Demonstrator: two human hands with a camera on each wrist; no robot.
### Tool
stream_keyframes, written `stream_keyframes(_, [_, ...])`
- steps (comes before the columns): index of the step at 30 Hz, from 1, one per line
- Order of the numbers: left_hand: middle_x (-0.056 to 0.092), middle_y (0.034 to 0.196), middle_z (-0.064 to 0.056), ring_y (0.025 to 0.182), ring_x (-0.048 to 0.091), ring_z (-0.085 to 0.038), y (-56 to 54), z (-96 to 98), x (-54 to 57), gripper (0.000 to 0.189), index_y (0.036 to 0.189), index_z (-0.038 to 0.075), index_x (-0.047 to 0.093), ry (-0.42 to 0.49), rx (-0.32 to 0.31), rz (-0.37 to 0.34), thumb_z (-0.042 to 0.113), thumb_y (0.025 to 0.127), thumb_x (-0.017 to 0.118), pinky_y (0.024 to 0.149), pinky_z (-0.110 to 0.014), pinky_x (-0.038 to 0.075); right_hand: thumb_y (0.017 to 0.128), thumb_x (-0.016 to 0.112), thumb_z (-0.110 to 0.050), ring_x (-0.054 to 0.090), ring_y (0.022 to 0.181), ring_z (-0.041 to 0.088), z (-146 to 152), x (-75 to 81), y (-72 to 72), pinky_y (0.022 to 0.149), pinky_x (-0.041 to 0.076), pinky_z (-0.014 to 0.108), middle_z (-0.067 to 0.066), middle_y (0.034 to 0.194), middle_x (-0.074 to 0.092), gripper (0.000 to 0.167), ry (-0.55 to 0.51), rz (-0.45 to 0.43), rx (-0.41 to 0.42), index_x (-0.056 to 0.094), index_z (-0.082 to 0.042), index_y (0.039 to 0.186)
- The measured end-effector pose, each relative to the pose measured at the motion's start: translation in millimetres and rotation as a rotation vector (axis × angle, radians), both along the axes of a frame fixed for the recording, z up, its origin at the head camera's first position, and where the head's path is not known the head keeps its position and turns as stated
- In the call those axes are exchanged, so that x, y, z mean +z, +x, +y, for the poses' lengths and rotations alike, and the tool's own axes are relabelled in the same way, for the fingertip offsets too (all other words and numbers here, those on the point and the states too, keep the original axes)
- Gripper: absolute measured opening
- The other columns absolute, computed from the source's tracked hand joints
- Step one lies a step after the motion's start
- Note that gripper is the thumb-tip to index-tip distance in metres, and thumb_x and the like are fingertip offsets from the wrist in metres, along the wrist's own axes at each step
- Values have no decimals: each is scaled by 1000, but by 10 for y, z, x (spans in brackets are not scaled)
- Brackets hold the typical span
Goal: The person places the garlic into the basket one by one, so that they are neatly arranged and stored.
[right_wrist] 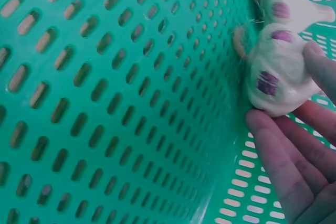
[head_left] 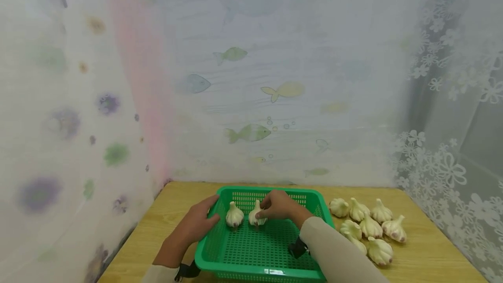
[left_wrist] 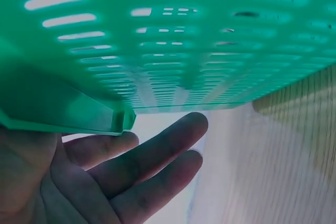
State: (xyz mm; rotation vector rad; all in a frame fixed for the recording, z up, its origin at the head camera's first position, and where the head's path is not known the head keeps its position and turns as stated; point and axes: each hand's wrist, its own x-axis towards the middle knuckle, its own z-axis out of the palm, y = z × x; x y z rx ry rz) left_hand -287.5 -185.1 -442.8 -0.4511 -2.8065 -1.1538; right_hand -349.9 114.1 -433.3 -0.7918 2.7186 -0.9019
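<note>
A green plastic basket with slotted walls stands on the table. My left hand holds its left rim, the thumb over the edge. In the left wrist view, fingers of that hand extend outside the wall, below the rim. Inside the basket, my right hand grips a garlic bulb between thumb and fingers. The right wrist view shows this garlic bulb upright on its purple-marked base, fingertips around its side. Another garlic bulb sits just left of it, close to the back wall.
To the basket's right, several garlic bulbs lie grouped on the wooden table. Behind the table hangs a fish-print curtain. A flowered curtain runs along the left, and a lacy one along the right.
</note>
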Motion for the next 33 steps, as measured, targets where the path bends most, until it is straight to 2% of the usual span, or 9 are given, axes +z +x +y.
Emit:
stream_keyframes(3, [41, 163, -15, 150, 40, -40, -80, -42, -18, 60, 162, 7, 35, 5, -17, -5, 19, 106, 55, 113, -61, 41, 90, 82, -34, 74, 78, 14, -34, -33, -51, 77, 62, 43, 6, 104, 79, 26, -26, 13, 0, 83, -13, 104])
stream_keyframes(6, [42, 163, -14, 149, 41, -40, -71, -46, -30, 59, 161, 9, 38, 8, -4, 3, 21, 106, 55, 113, -62, 41, 91, 81, -33, 73, 73, 12, -52, -75, -56, 72, 61, 39, 5, 98, 80, 24, -39, 24, 14, 83, -13, 102])
stream_keyframes(10, [45, 161, -14, 139, 53, -41, -54, -39, -36, 55, 157, 9, 46, 11, 33, 40, 21, 105, 57, 104, -58, 50, 91, 80, -35, 72, 81, 13, -73, -74, -63, 71, 60, 37, 2, 97, 79, 23, -18, 55, 6, 84, -15, 101])
stream_keyframes(13, [44, 162, -13, 137, 55, -41, -49, -23, -28, 52, 155, 9, 50, 4, 45, 59, 21, 105, 57, 101, -57, 52, 90, 81, -36, 72, 91, 17, -65, -60, -72, 76, 60, 40, 2, 102, 79, 26, -5, 64, -25, 83, -15, 104])
stream_keyframes(16, [40, 164, -15, 144, 47, -43, -47, -8, -6, 52, 156, 7, 47, -26, 15, 58, 20, 106, 57, 107, -60, 47, 89, 81, -38, 72, 97, 21, -47, -56, -81, 80, 60, 43, 2, 106, 78, 27, 1, 53, -48, 83, -16, 106])
stream_keyframes(23, [26, 170, -17, 154, 30, -43, -60, -49, 51, 53, 160, 6, 40, -51, -97, 18, 22, 110, 50, 118, -64, 34, 89, 81, -40, 73, 99, 24, -23, -47, -101, 80, 60, 46, 4, 108, 79, 27, 8, 36, -52, 83, -17, 104])
stream_keyframes(28, [17, 173, -14, 156, 23, -43, -75, -125, 20, 58, 164, 9, 30, -83, -168, 19, 26, 111, 46, 119, -67, 29, 90, 80, -41, 73, 99, 24, -13, -64, -125, 80, 61, 44, 4, 109, 79, 28, 14, 36, -47, 83, -17, 105])
stream_keyframes(33, [13, 174, -10, 157, 21, -42, -77, -154, -19, 63, 166, 12, 24, -108, -185, 19, 26, 110, 48, 118, -67, 31, 91, 80, -40, 73, 99, 23, -3, -58, -116, 80, 61, 44, 4, 109, 79, 27, 12, 37, -32, 83, -17, 105])
